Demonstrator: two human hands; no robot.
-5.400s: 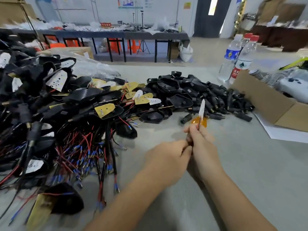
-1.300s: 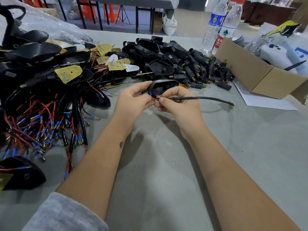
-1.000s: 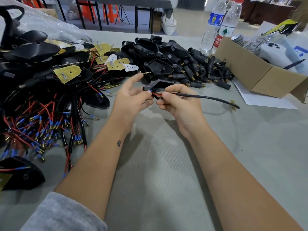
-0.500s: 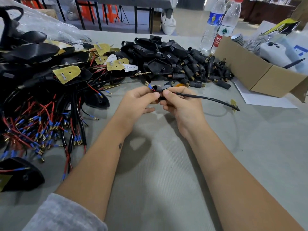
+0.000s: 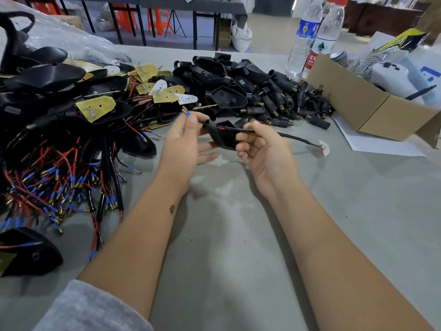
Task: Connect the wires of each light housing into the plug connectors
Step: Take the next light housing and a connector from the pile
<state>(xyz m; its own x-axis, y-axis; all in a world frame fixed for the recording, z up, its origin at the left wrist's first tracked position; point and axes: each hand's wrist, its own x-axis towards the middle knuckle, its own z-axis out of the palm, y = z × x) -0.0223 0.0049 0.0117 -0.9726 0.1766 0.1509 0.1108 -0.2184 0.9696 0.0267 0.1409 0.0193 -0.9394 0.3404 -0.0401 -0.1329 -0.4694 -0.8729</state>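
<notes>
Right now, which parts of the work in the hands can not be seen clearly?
Head view only:
- Black plastic light housing: its underside, hidden by the right hand.
- Blue-sleeved wire terminal: its wire, covered by the left hand.
- Black sheathed cable: its far-end tag is too small to read.

Little could be read: at the far right of the table, the nearer of two clear water bottles (image 5: pixel 325 37) bore a red label with white Chinese characters, of which "农夫" could be made out, under a white band with a green triangular mark. The bottle behind it (image 5: pixel 302 37) carried a blue label with a round emblem whose lettering was too small to read. Nothing else showed legible writing.
</notes>
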